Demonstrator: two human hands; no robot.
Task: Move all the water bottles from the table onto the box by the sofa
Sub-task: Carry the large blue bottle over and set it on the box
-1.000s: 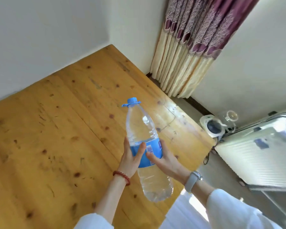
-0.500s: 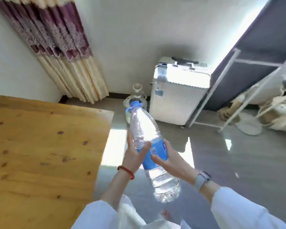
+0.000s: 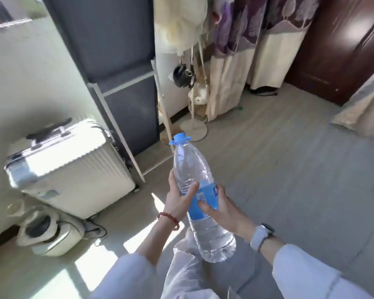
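Note:
A large clear water bottle (image 3: pixel 192 173) with a blue cap and blue label is held tilted in front of me, above the floor. My left hand (image 3: pixel 178 200) grips its middle from the left, thumb across the front. My right hand (image 3: pixel 224 209) grips the label from the right. The table and the box by the sofa are out of view.
A white suitcase (image 3: pixel 71 165) stands at the left by the wall, with a white appliance (image 3: pixel 48 231) and cables on the floor below it. A grey fabric rack (image 3: pixel 125 87), a coat stand (image 3: pixel 193 128), curtains (image 3: pixel 246 50) and a dark door (image 3: pixel 341 46) lie ahead. Pale bedding (image 3: pixel 363 113) shows at right.
The view has swung right, away from the wooden table, which has left the frame. The suitcase has shifted to the left. Both hands keep the same hold on the bottle.

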